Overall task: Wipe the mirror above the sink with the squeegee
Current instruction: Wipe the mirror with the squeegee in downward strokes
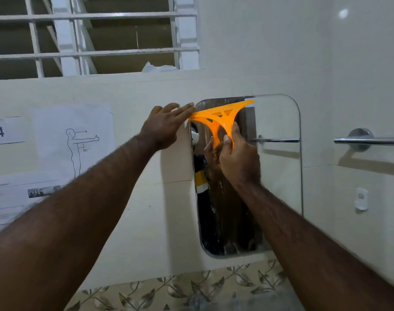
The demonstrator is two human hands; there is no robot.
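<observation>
A rounded-corner mirror (279, 176) hangs on the cream wall, wet and streaked in its left half. An orange squeegee (221, 116) lies against the mirror's top edge, its blade tilted up to the right. My right hand (237, 158) grips the squeegee's handle from below. My left hand (165, 127) rests flat on the wall just left of the mirror, fingers stretched out, fingertips touching the left end of the blade. The hand's reflection shows in the glass.
A chrome towel bar (368, 140) sticks out of the wall to the right of the mirror, with a small white hook (361, 198) below it. Paper notices (74, 140) are taped to the wall at left. A barred window (90, 34) is above. Leaf-patterned tiles (191, 290) run below.
</observation>
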